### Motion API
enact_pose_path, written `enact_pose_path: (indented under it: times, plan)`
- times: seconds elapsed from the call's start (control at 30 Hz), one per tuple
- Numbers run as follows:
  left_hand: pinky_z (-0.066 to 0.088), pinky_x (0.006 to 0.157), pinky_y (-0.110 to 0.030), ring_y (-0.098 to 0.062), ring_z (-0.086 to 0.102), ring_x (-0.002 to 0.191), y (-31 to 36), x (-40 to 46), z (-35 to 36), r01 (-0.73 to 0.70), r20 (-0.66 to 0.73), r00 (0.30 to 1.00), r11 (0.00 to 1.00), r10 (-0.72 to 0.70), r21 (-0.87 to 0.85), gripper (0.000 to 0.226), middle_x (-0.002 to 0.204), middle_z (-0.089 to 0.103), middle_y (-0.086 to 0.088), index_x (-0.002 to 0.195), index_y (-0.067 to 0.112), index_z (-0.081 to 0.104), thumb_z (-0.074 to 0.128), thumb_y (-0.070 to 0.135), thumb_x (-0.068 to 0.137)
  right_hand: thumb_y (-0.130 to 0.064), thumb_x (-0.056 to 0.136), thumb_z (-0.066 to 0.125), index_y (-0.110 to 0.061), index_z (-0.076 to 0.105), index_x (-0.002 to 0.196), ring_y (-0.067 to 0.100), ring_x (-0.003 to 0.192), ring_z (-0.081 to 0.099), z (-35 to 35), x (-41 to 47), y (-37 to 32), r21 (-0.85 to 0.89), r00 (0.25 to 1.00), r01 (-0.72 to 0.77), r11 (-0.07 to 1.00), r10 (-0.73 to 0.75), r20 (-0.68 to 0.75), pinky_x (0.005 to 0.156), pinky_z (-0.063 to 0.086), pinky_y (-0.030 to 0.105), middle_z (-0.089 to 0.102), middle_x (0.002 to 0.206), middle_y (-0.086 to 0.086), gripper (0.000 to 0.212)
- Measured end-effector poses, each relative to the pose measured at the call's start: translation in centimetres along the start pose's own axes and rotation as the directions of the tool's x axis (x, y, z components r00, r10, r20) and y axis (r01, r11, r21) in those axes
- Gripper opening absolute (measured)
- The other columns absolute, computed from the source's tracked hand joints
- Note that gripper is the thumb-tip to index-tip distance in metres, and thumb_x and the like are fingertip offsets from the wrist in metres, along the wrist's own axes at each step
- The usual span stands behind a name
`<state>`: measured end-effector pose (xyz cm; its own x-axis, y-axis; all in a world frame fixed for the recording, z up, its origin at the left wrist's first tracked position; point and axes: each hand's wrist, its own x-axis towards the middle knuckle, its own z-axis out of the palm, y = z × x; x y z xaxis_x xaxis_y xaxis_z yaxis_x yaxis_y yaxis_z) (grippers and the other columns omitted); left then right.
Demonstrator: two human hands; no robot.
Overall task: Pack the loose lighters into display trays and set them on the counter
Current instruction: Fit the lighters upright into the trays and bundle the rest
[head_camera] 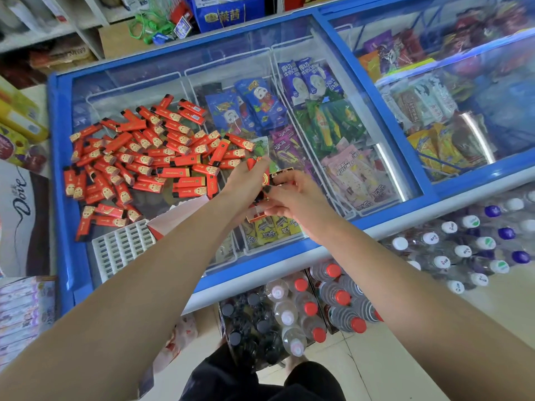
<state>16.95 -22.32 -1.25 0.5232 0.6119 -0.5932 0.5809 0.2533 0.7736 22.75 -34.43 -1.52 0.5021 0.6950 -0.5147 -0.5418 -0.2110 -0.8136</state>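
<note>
Both hands meet over the glass lid (121,82) of a blue chest freezer (62,175), with wrapped ice creams (254,108) showing through the glass beyond and to the right of them. To the left of the hands a big heap of loose red lighters (136,157) lies scattered on the lid, pointing every which way, most lying flat. Nearer the person than the heap, and left of the forearms, a white plastic tray (121,247) with rows of small slots lies flat on the glass; its right end is hidden behind the left forearm, as is part of a red-and-white box flap (173,218). Below the freezer edge, under the arms, stand packs of bottled drinks (304,308).

The left hand (246,180) has its fingers curled round a red lighter (254,163) whose end sticks out past the fingertips, pointing away from the person. The right hand (292,195), touching the left, pinches a small red and gold packet or bundle of lighters (278,178) between thumb and fingers; which way it runs cannot be told, since the fingers cover much of it.
</note>
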Motion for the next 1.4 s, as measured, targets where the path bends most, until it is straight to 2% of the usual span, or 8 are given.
enact_pose_path:
  times: [0.2, 0.3, 0.43, 0.53, 0.73, 0.93, 1.3, 1.4]
  plan:
    - [0.045, 0.072, -0.035, -0.022, 0.054, 0.076, -0.4, 0.1, -0.2, -0.071, 0.006, 0.997, 0.989, 0.071, 0.131, 0.038, 0.08, 0.058, 0.0, 0.096, 0.018, 0.058, 0.048, 0.054, 0.1, 0.003, 0.094, 0.059, 0.0, 0.066, 0.102, 0.036, 0.086, 0.071, -1.5, -0.1, -0.3, -0.029, 0.996, -0.038, 0.999, 0.036, -0.077, 0.077, 0.063, 0.037, 0.073, 0.091, 0.028, 0.011]
    - [0.039, 0.062, -0.032, -0.017, 0.046, 0.067, -0.6, -0.1, -0.7, -0.067, 0.014, 0.998, 0.96, 0.065, 0.273, 0.039, 0.077, 0.048, 0.0, 0.122, 0.01, 0.053, 0.041, 0.044, 0.105, 0.005, 0.095, 0.054, -0.001, 0.067, 0.097, 0.034, 0.077, 0.07, -2.8, 0.3, -0.8, -0.041, 0.975, -0.009, 0.999, 0.0, -0.221, 0.071, 0.063, 0.035, 0.073, 0.082, 0.022, 0.014]
    - [0.032, 0.054, -0.031, -0.014, 0.046, 0.063, -1.2, -0.3, -1.5, -0.081, 0.043, 0.997, 0.9, 0.069, 0.429, 0.04, 0.081, 0.049, -0.001, 0.135, 0.004, 0.043, 0.033, 0.031, 0.107, 0.001, 0.092, 0.055, -0.009, 0.073, 0.094, 0.026, 0.065, 0.066, -5.0, 1.0, -1.2, -0.382, 0.926, 0.108, 0.918, -0.232, -0.298, 0.075, 0.061, 0.048, 0.071, 0.075, 0.019, 0.021]
    - [0.037, 0.054, -0.032, -0.016, 0.053, 0.067, -1.6, -0.4, -1.8, -0.147, 0.079, 0.989, 0.842, 0.124, 0.519, 0.027, 0.088, 0.055, -0.004, 0.125, 0.008, 0.041, 0.042, 0.026, 0.105, -0.009, 0.087, 0.062, -0.017, 0.074, 0.094, 0.022, 0.075, 0.069, -6.0, 1.4, -1.6, -0.596, 0.902, 0.152, 0.789, -0.357, -0.243, 0.075, 0.06, 0.047, 0.071, 0.082, 0.009, 0.015]
    - [0.042, 0.056, -0.035, -0.019, 0.053, 0.067, -1.8, -0.4, -1.7, -0.216, 0.103, 0.976, 0.789, 0.193, 0.575, 0.021, 0.084, 0.053, -0.005, 0.116, 0.008, 0.04, 0.052, 0.016, 0.101, -0.003, 0.085, 0.068, -0.015, 0.071, 0.097, 0.002, 0.075, 0.062, -6.1, 2.3, -1.5, -0.843, 0.857, 0.289, 0.453, -0.514, 0.017, 0.069, 0.047, 0.013, 0.065, 0.091, -0.006, 0.017]
    - [0.045, 0.055, -0.03, -0.016, 0.055, 0.07, -2.2, -0.4, -2.4, -0.27, 0.12, 0.961, 0.743, 0.249, 0.613, 0.016, 0.09, 0.058, -0.004, 0.111, 0.013, 0.049, 0.056, 0.016, 0.098, 0.005, 0.088, 0.065, -0.007, 0.074, 0.109, 0.015, 0.086, 0.065, -5.7, 3.6, 0.7, -0.904, 0.808, 0.378, 0.199, -0.547, 0.218, 0.084, 0.057, 0.034, 0.07, 0.108, 0.005, 0.026]
    - [0.041, 0.058, -0.017, -0.007, 0.06, 0.076, -3.0, -0.5, -3.8, -0.399, 0.164, 0.908, 0.681, 0.385, 0.614, 0.011, 0.087, 0.06, 0.009, 0.1, 0.02, 0.067, 0.066, 0.015, 0.09, 0.004, 0.093, 0.059, -0.003, 0.068, 0.116, 0.01, 0.081, 0.05, -5.1, 4.1, 1.8, -0.937, 0.82, 0.324, 0.131, -0.533, 0.209, 0.075, 0.045, 0.026, 0.065, 0.116, 0.012, 0.025]
    - [0.053, 0.065, -0.03, -0.017, 0.066, 0.081, -3.1, -0.6, -4.2, -0.419, 0.171, 0.9, 0.682, 0.402, 0.599, 0.018, 0.089, 0.067, 0.002, 0.101, 0.019, 0.06, 0.069, 0.014, 0.086, 0.003, 0.093, 0.06, -0.002, 0.065, 0.115, 0.015, 0.082, 0.054, -5.1, 3.8, 1.9, -0.94, 0.82, 0.32, 0.121, -0.531, 0.211, 0.075, 0.041, 0.025, 0.063, 0.116, 0.013, 0.023]
